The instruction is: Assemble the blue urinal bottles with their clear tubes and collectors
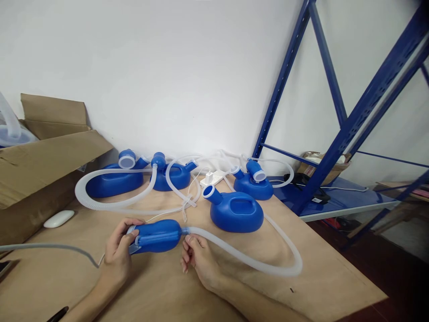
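My left hand [122, 239] grips a blue plastic urinal cup [159, 236] at its pale-rimmed end, the cup lying sideways just over the table. From the cup's narrow nozzle runs a translucent corrugated hose [241, 256], which loops right and back behind a blue urinal bottle [231, 219]. My right hand [197, 257] is at the joint of nozzle and hose, thumb and finger pinched on the hose end, the other fingers curled below. The bottle stands beyond my right hand, its open neck tilted up to the left.
Several more blue bottles with cups and hoses stand along the wall, such as one bottle [115, 182] at left. A white power strip [214, 178] sits among them. An open cardboard box [50, 156], a white computer mouse [59, 219] and a grey cable [50, 246] are left; blue shelving [335, 188] stands right.
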The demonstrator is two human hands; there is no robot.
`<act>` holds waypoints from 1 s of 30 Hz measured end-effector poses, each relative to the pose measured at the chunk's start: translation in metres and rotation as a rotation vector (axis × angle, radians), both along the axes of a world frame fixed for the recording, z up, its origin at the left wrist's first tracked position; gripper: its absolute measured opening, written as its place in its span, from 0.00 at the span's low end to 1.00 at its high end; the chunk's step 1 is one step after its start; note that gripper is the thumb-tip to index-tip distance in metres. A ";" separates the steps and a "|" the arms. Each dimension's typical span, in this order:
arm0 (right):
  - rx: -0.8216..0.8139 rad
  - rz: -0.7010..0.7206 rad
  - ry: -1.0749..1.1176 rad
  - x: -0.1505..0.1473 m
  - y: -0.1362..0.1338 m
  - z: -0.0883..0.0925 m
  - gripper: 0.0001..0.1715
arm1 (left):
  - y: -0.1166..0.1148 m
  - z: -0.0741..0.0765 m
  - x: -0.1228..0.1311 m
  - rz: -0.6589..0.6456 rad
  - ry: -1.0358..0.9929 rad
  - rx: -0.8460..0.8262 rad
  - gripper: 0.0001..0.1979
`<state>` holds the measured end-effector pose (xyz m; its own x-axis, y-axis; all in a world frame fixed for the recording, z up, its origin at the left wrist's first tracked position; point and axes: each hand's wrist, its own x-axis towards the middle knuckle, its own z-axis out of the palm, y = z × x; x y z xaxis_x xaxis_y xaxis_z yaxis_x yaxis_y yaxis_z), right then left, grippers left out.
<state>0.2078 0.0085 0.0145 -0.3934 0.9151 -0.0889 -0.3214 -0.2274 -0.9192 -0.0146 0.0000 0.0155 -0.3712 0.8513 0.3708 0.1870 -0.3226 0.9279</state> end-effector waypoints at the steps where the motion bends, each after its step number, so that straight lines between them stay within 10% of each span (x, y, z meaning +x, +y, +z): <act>1: 0.003 0.006 -0.016 0.000 0.000 0.000 0.26 | 0.000 0.000 -0.001 0.004 -0.005 0.005 0.09; 9: -0.029 0.095 -0.134 0.006 0.007 -0.001 0.34 | 0.001 -0.004 -0.002 0.023 0.001 -0.028 0.11; 15: 0.096 0.506 -0.382 0.018 -0.017 0.045 0.38 | 0.001 0.007 0.004 0.022 0.080 -0.069 0.12; 21: 0.779 -0.114 -0.868 0.037 0.026 0.093 0.23 | 0.000 0.011 0.012 -0.136 0.187 -0.144 0.13; 24: 0.865 -0.083 -1.124 0.033 0.060 0.077 0.11 | 0.001 0.006 0.013 -0.201 0.237 -0.162 0.13; 30: 0.914 -0.115 -1.224 0.011 0.078 0.034 0.25 | 0.000 0.007 0.017 -0.194 0.317 -0.179 0.15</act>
<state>0.2183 0.0868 0.0486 -0.4258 0.8546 0.2974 0.7384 0.5181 -0.4317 0.0022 0.0004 0.0225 -0.0891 0.9557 0.2806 0.4240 -0.2186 0.8789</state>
